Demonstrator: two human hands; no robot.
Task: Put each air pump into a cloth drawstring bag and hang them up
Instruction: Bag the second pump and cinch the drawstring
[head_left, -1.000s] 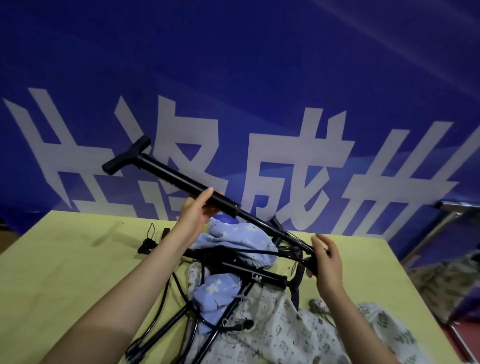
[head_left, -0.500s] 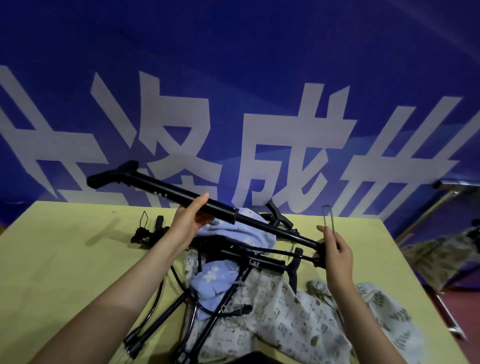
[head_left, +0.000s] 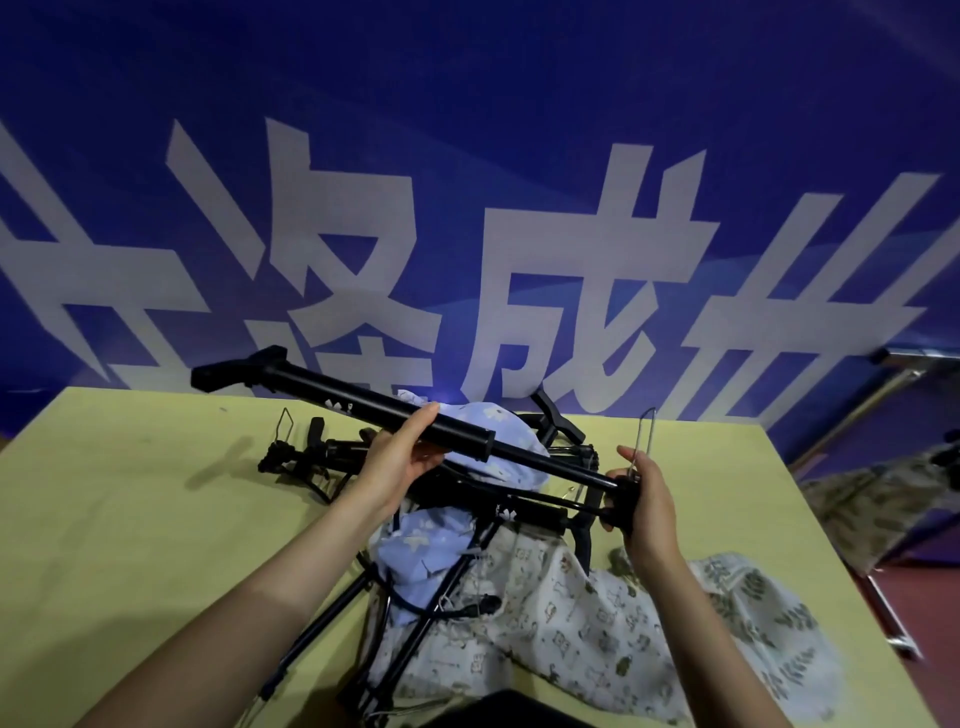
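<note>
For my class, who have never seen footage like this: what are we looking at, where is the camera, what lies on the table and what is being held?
There is no machine here. The camera sits on a person's head, looking forward and down at their bare hands. The left hand grips the barrel of a black air pump; the right hand holds its base end, where a thin wire foot stands up. On the yellow-green table lie more black pumps, a blue cloth bag and pale patterned bags. Behind hangs a blue banner.
</note>
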